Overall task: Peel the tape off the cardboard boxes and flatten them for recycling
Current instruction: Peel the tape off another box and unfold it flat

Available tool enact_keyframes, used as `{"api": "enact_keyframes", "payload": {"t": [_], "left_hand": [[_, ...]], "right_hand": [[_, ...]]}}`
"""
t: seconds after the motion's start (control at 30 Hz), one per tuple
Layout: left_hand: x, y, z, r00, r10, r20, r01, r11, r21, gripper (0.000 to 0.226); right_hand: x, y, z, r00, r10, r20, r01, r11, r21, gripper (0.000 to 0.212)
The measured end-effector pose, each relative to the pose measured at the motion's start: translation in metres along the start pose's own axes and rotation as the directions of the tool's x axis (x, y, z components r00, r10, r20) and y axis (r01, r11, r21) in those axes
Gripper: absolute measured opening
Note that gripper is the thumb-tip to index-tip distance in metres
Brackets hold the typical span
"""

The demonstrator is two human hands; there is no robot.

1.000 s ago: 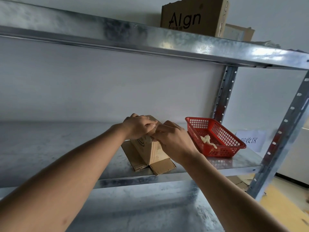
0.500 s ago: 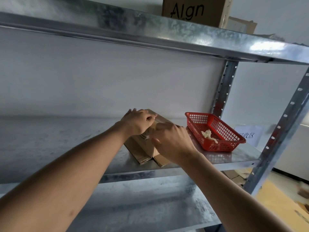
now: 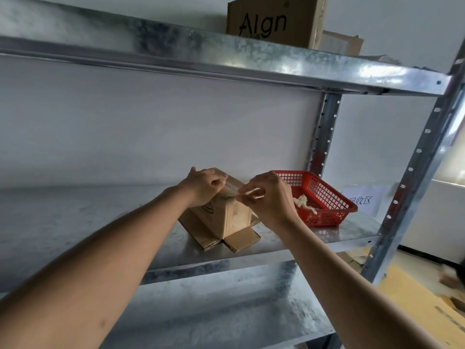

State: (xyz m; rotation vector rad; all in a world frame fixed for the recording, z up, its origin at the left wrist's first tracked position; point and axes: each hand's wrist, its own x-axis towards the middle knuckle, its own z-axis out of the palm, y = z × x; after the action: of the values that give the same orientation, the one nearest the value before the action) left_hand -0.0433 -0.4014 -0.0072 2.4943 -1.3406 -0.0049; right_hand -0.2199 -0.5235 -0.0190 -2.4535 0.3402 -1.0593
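Right of centre on the shelf (image 3: 100, 222), a red basket (image 3: 324, 195) sits just beside the cardboard box (image 3: 231, 215); left hand (image 3: 203, 186) grips its top, right hand (image 3: 266, 197) pinches tape (image 3: 247, 192).

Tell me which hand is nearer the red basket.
Right. The right hand is just beside the red basket, overlapping its near-left rim while pinching tape. The left hand rests on the cardboard box, farther left.
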Motion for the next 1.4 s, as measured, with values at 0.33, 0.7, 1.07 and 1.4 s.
{"api": "enact_keyframes", "payload": {"t": [0.33,0.7,1.07,1.4], "left_hand": [[0.006,0.0,0.0,1.0,-0.006,-0.012,0.006,1.0,-0.007,0.048],[0.009,-0.007,0.003,1.0,0.029,-0.005,-0.029,1.0,0.007,0.052],[0.004,-0.002,0.0,1.0,-0.004,0.014,0.004,0.999,-0.034,0.05],[0.007,-0.01,0.009,0.999,0.028,0.021,-0.028,1.0,0.015,0.082]], "right_hand": [[0.013,-0.01,-0.002,0.987,0.123,0.1,-0.144,0.962,0.231,0.037],[0.016,0.013,0.005,0.998,-0.06,0.025,0.063,0.99,-0.125,0.011],[0.008,0.0,-0.013,0.93,-0.255,0.264,0.349,0.839,-0.417,0.032],[0.009,0.0,-0.004,0.97,-0.169,0.175,0.215,0.932,-0.293,0.024]]}}
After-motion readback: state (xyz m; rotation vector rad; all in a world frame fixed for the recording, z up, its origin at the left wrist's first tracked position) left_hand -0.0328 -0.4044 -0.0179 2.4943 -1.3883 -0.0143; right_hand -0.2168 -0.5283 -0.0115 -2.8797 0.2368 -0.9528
